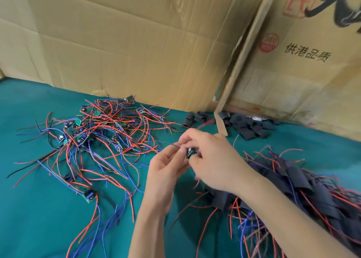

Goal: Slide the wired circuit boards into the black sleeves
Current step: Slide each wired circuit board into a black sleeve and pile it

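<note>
Work partway through, judging by three heaps on the green surface; bare boards tangled in red, blue and black leads, far left, well apart from the hands, many left to do; empty sleeves loose at the back against the cardboard, plenty in stock; sleeved boards stacked at near right under the right forearm, leads trailing out, a sizeable pile done, by rough judgement no smaller than the bare heap.

One board in hand now, lifted above the surface between the heaps; green edge and a dark part showing between the fingers; right hand curled over it, grip closed on board from above; left hand below and just beside, thumb and forefinger pinched on a thin wire running up-left from the board.

No sleeve to be made out around this board or in either hand; hidden by fingers perhaps, cannot tell; probably at the gathering of leads ahead of sliding in, with the sleeve not yet fetched from the back heap.
</note>
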